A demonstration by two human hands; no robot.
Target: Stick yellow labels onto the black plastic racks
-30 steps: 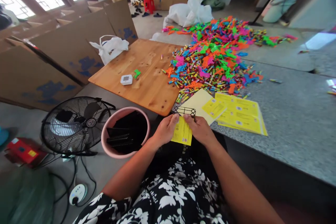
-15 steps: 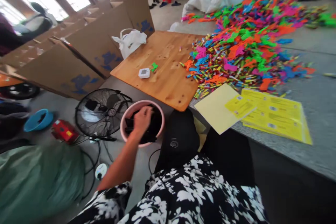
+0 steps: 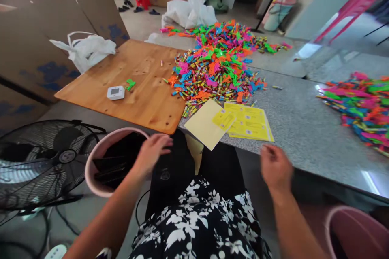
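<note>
My left hand [image 3: 155, 149] is over my lap, beside the pink bucket [image 3: 91, 162] that holds dark pieces. Its fingers are loosely stretched out, and nothing shows in them. At the front edge of the grey stone table [image 3: 304, 129], my right hand [image 3: 276, 166] is curled closed and slightly blurred; whether anything is inside cannot be seen. Between the hands lie a pale yellow card [image 3: 202, 123], a small yellow label [image 3: 224, 119] on it and yellow printed label sheets [image 3: 247, 123]. Behind them rises a pile of colourful plastic toy guns and small tubes [image 3: 209, 77].
A wooden board [image 3: 146, 89] at left carries a white timer [image 3: 116, 93], a green toy piece [image 3: 130, 84] and a white plastic bag [image 3: 88, 50]. A black fan [image 3: 65, 156] stands on the floor. Another colourful heap [image 3: 364, 109] and a pink tub [image 3: 358, 226] are at right.
My left hand has come out of the pink bucket and moved right, over my lap. My right hand has come into view. The view has turned to the right.
</note>
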